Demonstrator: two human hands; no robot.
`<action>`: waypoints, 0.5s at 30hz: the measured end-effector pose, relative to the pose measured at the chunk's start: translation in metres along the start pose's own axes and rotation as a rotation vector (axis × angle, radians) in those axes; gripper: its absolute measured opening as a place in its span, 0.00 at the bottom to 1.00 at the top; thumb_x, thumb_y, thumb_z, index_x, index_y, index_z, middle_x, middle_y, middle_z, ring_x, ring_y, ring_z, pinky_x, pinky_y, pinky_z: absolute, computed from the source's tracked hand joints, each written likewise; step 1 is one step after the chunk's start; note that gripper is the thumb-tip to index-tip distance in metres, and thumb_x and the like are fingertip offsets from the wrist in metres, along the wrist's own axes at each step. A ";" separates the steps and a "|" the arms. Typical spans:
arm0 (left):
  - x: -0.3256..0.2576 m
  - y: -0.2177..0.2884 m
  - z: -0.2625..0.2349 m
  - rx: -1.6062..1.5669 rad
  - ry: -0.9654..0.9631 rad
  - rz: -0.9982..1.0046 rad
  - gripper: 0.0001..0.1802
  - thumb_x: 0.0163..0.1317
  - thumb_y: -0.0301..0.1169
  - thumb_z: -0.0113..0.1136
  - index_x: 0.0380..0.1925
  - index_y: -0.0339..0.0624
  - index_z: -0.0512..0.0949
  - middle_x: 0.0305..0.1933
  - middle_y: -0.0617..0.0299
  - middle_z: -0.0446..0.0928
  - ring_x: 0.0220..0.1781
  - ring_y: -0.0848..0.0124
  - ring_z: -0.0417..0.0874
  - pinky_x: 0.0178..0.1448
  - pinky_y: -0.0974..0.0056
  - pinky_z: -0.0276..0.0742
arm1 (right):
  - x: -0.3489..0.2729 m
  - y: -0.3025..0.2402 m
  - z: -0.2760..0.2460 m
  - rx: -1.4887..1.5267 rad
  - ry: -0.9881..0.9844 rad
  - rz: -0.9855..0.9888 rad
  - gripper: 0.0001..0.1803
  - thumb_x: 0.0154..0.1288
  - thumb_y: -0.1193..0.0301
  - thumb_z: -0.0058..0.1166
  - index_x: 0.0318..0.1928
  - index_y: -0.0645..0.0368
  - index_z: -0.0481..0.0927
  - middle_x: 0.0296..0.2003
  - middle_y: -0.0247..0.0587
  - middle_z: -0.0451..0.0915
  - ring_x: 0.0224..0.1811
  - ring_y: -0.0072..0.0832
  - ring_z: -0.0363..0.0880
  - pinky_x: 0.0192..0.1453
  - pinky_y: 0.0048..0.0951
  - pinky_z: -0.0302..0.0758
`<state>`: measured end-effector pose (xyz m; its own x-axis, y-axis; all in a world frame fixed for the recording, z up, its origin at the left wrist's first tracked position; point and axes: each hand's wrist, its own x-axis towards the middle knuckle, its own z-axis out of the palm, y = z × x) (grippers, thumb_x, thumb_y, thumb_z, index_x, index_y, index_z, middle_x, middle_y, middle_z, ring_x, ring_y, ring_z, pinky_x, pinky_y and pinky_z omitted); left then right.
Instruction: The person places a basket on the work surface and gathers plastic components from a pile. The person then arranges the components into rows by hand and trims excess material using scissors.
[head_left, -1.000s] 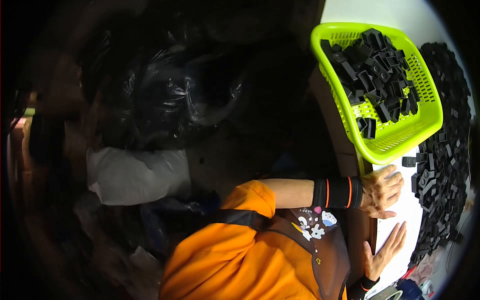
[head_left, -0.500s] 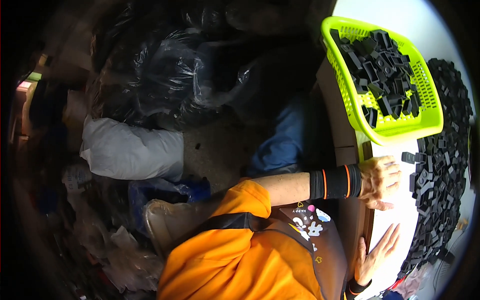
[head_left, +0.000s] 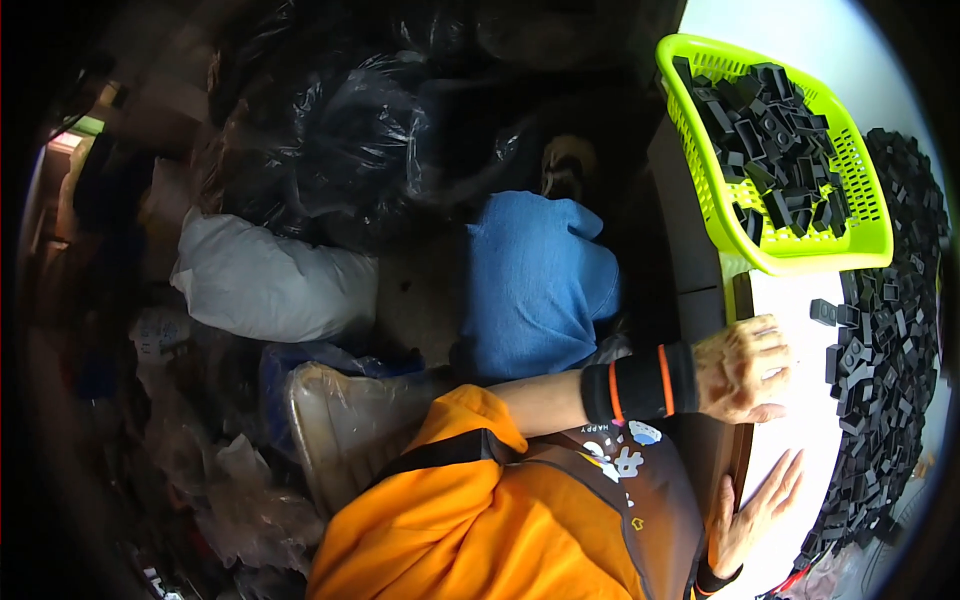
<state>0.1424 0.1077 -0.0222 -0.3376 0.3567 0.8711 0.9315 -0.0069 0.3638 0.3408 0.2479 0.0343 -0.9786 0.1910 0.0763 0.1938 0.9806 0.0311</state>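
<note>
Now: fingers (head_left: 772,350) of the left hand (head_left: 742,368) are curled and pressed together, knuckles up, on the white counter (head_left: 805,440) just below the lime-green basket (head_left: 800,262). I cannot tell whether they pinch a piece. The right hand (head_left: 752,512) lies further below the basket, palm down on the counter with fingers spread and flat, holding nothing. A black wristband with orange stripes (head_left: 640,382) sits on the left wrist.

Black plastic pieces (head_left: 770,150) fill much of the basket. A far larger heap of loose black pieces (head_left: 890,340) runs along the counter from beside the basket downward, past both hands. One stray piece (head_left: 823,312) lies just under the basket's rim, near the left fingers.

Judgement on progress: partly done. The basket holds a fair load but has room, and the bulk of the heap remains on the counter.

Versus the frame half a second ago, both hands keep the same posts and poses. The view has swung, so a blue cloth shape (head_left: 535,280) left of the basket now shows more fully.
</note>
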 end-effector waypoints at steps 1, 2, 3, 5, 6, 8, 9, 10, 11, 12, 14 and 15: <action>-0.004 0.006 -0.007 0.000 -0.003 -0.030 0.20 0.50 0.39 0.67 0.32 0.31 0.75 0.41 0.48 0.75 0.45 0.53 0.78 0.53 0.49 0.75 | 0.000 0.001 0.000 -0.016 0.004 -0.011 0.44 0.65 0.57 0.55 0.74 0.64 0.53 0.74 0.54 0.51 0.76 0.53 0.45 0.77 0.50 0.44; -0.004 0.013 -0.019 0.013 -0.011 -0.035 0.18 0.52 0.36 0.66 0.33 0.30 0.76 0.39 0.48 0.75 0.41 0.54 0.79 0.50 0.52 0.76 | -0.001 0.002 0.001 -0.005 0.006 -0.018 0.44 0.65 0.57 0.55 0.74 0.64 0.53 0.74 0.54 0.51 0.76 0.53 0.45 0.77 0.50 0.44; -0.006 0.020 -0.031 0.027 -0.013 -0.037 0.18 0.52 0.36 0.66 0.33 0.30 0.76 0.39 0.48 0.75 0.41 0.54 0.79 0.50 0.52 0.76 | -0.001 0.002 0.000 0.013 0.011 -0.033 0.44 0.65 0.57 0.56 0.74 0.64 0.54 0.74 0.55 0.52 0.76 0.53 0.46 0.77 0.50 0.45; -0.004 0.031 -0.055 0.133 -0.063 -0.016 0.13 0.51 0.33 0.65 0.28 0.33 0.75 0.32 0.52 0.75 0.35 0.58 0.79 0.43 0.53 0.76 | 0.002 0.003 -0.002 0.045 0.026 -0.051 0.44 0.64 0.57 0.57 0.73 0.64 0.54 0.74 0.56 0.53 0.76 0.53 0.46 0.77 0.51 0.45; -0.001 0.029 -0.073 0.154 -0.095 -0.003 0.10 0.50 0.32 0.64 0.24 0.39 0.75 0.27 0.57 0.73 0.31 0.61 0.78 0.39 0.56 0.75 | 0.001 0.003 -0.001 0.067 0.086 -0.066 0.41 0.65 0.60 0.56 0.72 0.65 0.56 0.72 0.56 0.56 0.75 0.54 0.50 0.76 0.51 0.47; 0.006 0.028 -0.120 0.443 -0.226 -0.122 0.07 0.52 0.32 0.62 0.20 0.45 0.76 0.22 0.59 0.73 0.25 0.62 0.78 0.31 0.57 0.76 | 0.005 -0.001 -0.011 0.068 0.314 -0.228 0.35 0.67 0.65 0.55 0.70 0.67 0.61 0.69 0.55 0.63 0.72 0.54 0.57 0.75 0.52 0.51; 0.006 0.023 -0.142 0.697 -0.316 -0.250 0.07 0.54 0.33 0.61 0.20 0.46 0.77 0.22 0.57 0.75 0.23 0.60 0.79 0.29 0.56 0.77 | 0.011 -0.009 -0.018 0.030 0.481 -0.366 0.32 0.67 0.67 0.54 0.68 0.69 0.63 0.68 0.54 0.66 0.71 0.53 0.61 0.74 0.52 0.53; 0.013 0.000 -0.167 0.749 -0.545 -0.472 0.10 0.56 0.36 0.60 0.21 0.44 0.80 0.23 0.50 0.78 0.25 0.57 0.83 0.31 0.53 0.81 | 0.002 -0.010 -0.012 0.124 0.516 -0.212 0.24 0.70 0.74 0.48 0.63 0.71 0.68 0.61 0.62 0.72 0.64 0.57 0.69 0.69 0.53 0.62; 0.039 0.001 -0.205 0.832 -0.438 -0.886 0.12 0.55 0.37 0.61 0.21 0.40 0.80 0.26 0.45 0.80 0.30 0.52 0.85 0.33 0.50 0.83 | -0.001 -0.013 -0.003 0.174 0.525 -0.245 0.24 0.70 0.74 0.48 0.63 0.71 0.68 0.61 0.62 0.72 0.64 0.57 0.69 0.69 0.53 0.62; 0.051 -0.038 -0.222 0.821 -0.391 -1.079 0.13 0.52 0.38 0.62 0.25 0.37 0.81 0.32 0.42 0.83 0.34 0.49 0.86 0.39 0.49 0.84 | -0.005 -0.015 0.006 0.449 0.584 -0.306 0.21 0.69 0.77 0.45 0.61 0.72 0.70 0.57 0.66 0.73 0.60 0.57 0.72 0.65 0.52 0.67; 0.049 -0.124 -0.246 0.838 -0.086 -1.202 0.26 0.51 0.47 0.68 0.40 0.33 0.81 0.39 0.41 0.83 0.44 0.49 0.86 0.51 0.52 0.81 | 0.001 -0.039 0.012 0.925 0.610 -0.505 0.21 0.61 0.84 0.38 0.55 0.73 0.70 0.45 0.71 0.75 0.42 0.51 0.79 0.49 0.53 0.77; 0.039 -0.160 -0.251 0.846 -0.020 -1.258 0.46 0.43 0.49 0.75 0.57 0.30 0.70 0.56 0.35 0.76 0.60 0.47 0.77 0.63 0.54 0.75 | 0.010 -0.050 0.012 1.060 0.507 -0.603 0.20 0.57 0.85 0.41 0.52 0.73 0.72 0.41 0.67 0.78 0.35 0.47 0.79 0.42 0.50 0.78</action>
<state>-0.0537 -0.1117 0.0370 -0.9537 -0.2661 0.1404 -0.1489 0.8229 0.5483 0.3208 0.2016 0.0213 -0.7127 -0.0956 0.6949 -0.6349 0.5092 -0.5810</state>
